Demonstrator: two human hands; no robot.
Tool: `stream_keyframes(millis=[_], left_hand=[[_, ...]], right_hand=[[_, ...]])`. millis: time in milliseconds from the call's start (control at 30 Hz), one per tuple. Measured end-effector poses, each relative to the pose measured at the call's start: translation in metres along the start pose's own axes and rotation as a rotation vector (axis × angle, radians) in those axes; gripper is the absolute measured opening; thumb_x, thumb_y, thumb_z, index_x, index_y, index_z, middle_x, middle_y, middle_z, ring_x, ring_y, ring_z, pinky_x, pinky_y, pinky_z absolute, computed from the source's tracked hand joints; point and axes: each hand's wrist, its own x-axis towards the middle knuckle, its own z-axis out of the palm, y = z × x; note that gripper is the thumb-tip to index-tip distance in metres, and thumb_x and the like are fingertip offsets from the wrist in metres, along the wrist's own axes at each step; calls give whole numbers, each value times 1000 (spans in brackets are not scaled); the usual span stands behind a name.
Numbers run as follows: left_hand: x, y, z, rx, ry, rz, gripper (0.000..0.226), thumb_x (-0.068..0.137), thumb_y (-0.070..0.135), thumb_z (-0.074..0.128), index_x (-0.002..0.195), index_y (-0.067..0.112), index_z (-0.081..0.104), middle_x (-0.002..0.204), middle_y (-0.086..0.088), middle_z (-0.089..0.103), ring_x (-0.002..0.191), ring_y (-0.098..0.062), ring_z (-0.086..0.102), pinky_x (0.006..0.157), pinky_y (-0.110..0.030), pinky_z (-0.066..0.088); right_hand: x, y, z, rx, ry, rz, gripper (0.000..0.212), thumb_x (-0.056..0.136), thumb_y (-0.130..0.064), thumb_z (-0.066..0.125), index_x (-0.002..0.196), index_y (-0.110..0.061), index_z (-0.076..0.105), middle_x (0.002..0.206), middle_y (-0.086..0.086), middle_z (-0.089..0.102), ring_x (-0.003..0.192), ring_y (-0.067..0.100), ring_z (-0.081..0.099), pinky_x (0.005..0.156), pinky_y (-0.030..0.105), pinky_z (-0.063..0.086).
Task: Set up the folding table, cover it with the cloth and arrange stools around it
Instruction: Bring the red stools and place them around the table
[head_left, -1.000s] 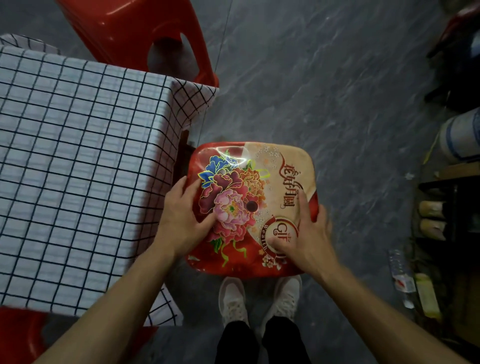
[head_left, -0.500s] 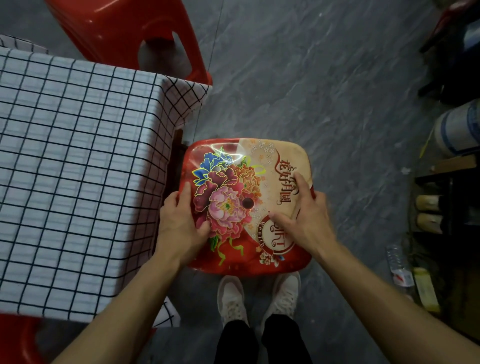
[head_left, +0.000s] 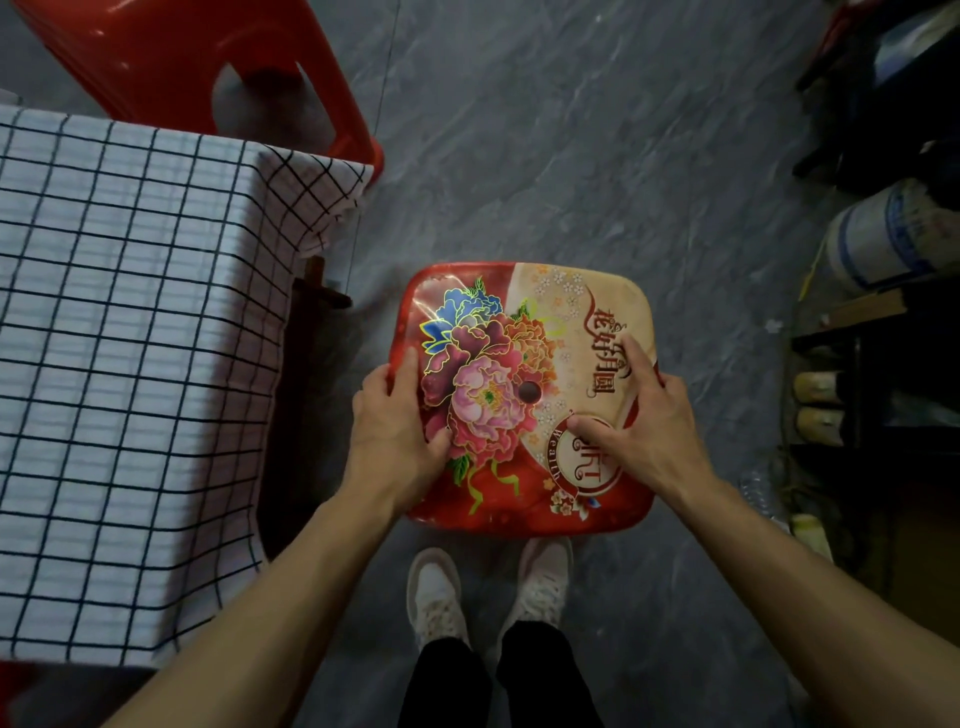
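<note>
A red stool with a flower-printed seat (head_left: 524, 332) stands on the grey floor just in front of my feet. My left hand (head_left: 395, 431) grips its left edge, thumb on the seat. My right hand (head_left: 639, 421) grips the right edge with fingers spread over the print. To the left stands the folding table under a white cloth with a black grid (head_left: 124, 353); a dark table leg (head_left: 311, 312) shows below the cloth's hanging corner. A gap of floor lies between stool and table.
A plain red stool (head_left: 202, 67) stands at the table's far side. Another red stool's corner (head_left: 15, 680) shows at the bottom left. Dark shelves (head_left: 878, 395) with jars, a white roll (head_left: 893, 234) and bottles line the right side. Open grey floor stretches ahead.
The flowered stool, held in both hands, has come away from the table's edge toward the right. A strip of floor and the table leg now show between them.
</note>
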Motion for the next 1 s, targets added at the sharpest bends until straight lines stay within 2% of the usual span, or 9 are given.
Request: stream_keyframes(millis=[200,400,567,833,1000], left_hand=[[-2,31,21,3,-25,14,92,78,26,76,153,20,24,145,-19,35,131,-36,37,112,-43,35],[-7,59,41,13,-38,71,76,82,24,73,148,24,35,144,-19,36,129,-37,39,108,-44,36],[-2,78,56,9,-63,136,74,82,23,71,147,25,37,140,-16,40,124,-36,43,106,-46,39],[0,97,67,38,-73,158,73,82,23,70,147,26,37,140,-15,41,125,-35,43,103,-46,42],[-12,103,64,107,-41,141,79,76,29,76,144,36,37,139,-11,37,124,-30,41,97,-41,44]], right_hand=[[3,33,-20,5,31,5,112,63,-66,78,151,-52,9,140,10,35,130,32,43,112,50,38],[5,60,-39,-6,62,13,106,69,-58,79,154,-42,17,145,10,30,136,31,35,114,48,34],[2,82,-51,-12,94,54,106,69,-57,80,154,-38,20,149,10,29,138,32,35,114,51,35],[-4,101,-57,-9,76,115,111,69,-58,80,155,-38,14,145,10,29,137,32,35,114,50,35],[-13,99,-53,-19,98,106,105,75,-52,77,156,-39,11,151,10,23,140,31,29,117,48,31]])
